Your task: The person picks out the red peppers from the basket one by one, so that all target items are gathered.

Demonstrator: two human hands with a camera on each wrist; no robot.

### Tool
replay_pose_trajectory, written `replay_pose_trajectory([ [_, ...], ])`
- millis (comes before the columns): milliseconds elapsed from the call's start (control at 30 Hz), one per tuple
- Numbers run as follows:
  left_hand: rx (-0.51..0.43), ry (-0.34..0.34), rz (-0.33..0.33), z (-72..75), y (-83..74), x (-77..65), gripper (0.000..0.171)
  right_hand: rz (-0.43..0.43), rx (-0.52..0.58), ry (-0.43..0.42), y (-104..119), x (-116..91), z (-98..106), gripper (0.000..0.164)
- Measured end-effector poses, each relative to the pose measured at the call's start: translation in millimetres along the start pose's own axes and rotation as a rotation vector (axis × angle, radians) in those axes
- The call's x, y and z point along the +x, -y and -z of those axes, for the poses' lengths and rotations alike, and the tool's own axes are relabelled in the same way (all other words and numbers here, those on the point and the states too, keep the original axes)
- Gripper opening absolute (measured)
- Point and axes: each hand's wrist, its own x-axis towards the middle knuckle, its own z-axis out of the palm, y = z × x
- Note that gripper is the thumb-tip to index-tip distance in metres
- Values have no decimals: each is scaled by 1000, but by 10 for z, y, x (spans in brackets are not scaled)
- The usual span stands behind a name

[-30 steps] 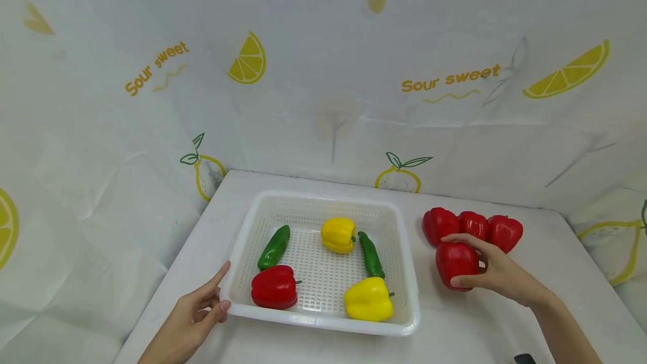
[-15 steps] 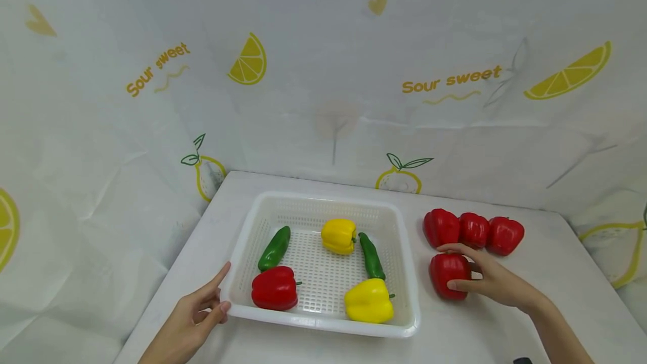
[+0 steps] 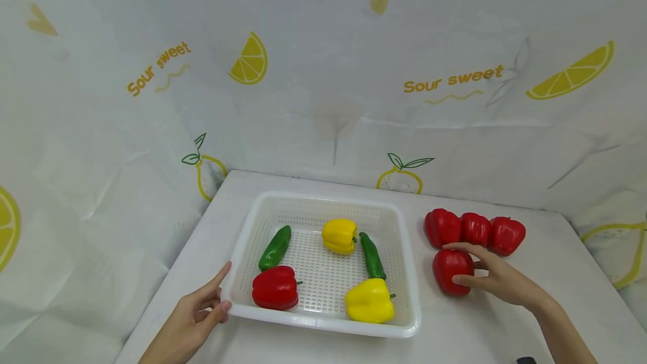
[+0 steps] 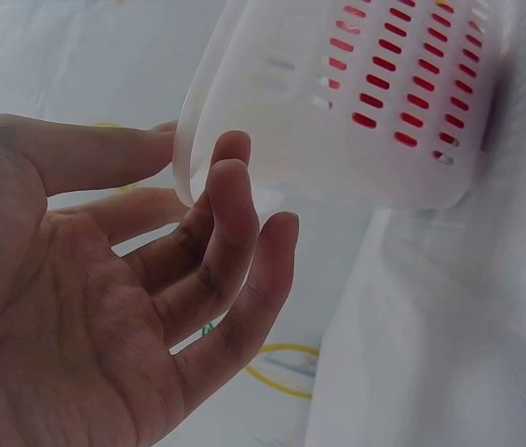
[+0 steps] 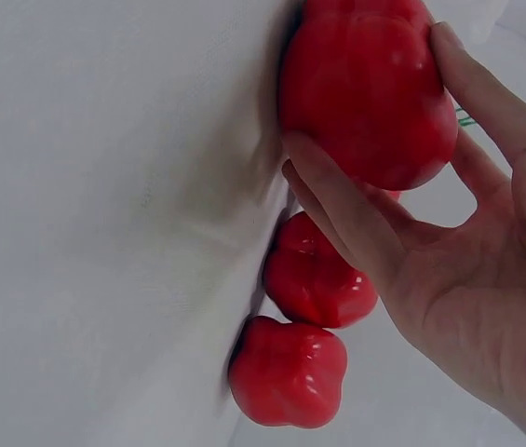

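Observation:
In the head view a white perforated plastic basket (image 3: 317, 323) holds a red bell pepper (image 3: 275, 288), two yellow bell peppers (image 3: 369, 301) and two green chili peppers (image 3: 275, 248). My left hand (image 3: 189, 319) grips its near-left corner; in the left wrist view the thumb lies at the basket rim (image 4: 186, 140) and curled fingers sit against the outside. To the right of the basket, my right hand (image 3: 500, 280) holds another red bell pepper (image 3: 451, 272) between thumb and fingers. The right wrist view shows that held red pepper (image 5: 365, 93) low over the table, fingers along its side.
Behind the right hand, three more red bell peppers (image 3: 474, 230) stand in a row on the white table (image 3: 455, 330). A patterned sheet (image 3: 323, 72) hangs along the table's back and left. A small dark object (image 3: 526, 360) shows at the bottom edge.
The right hand and its red bell pepper shifted slightly toward the near left, then a little back to the right. The left hand and basket stay in place.

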Motion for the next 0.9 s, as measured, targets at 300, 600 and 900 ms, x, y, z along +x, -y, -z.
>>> replay_pose_trajectory([
  [300, 6, 5, -29, 2, 28, 10, 73, 29, -23, -45, 8, 20, -9, 79],
  [600, 27, -14, -75, 0, 51, 26, 71, 35, -52, -70, 14, 28, -16, 80],
  [900, 21, -14, -73, -4, 63, 18, 71, 61, -90, -146, 96, 14, 184, 68],
])
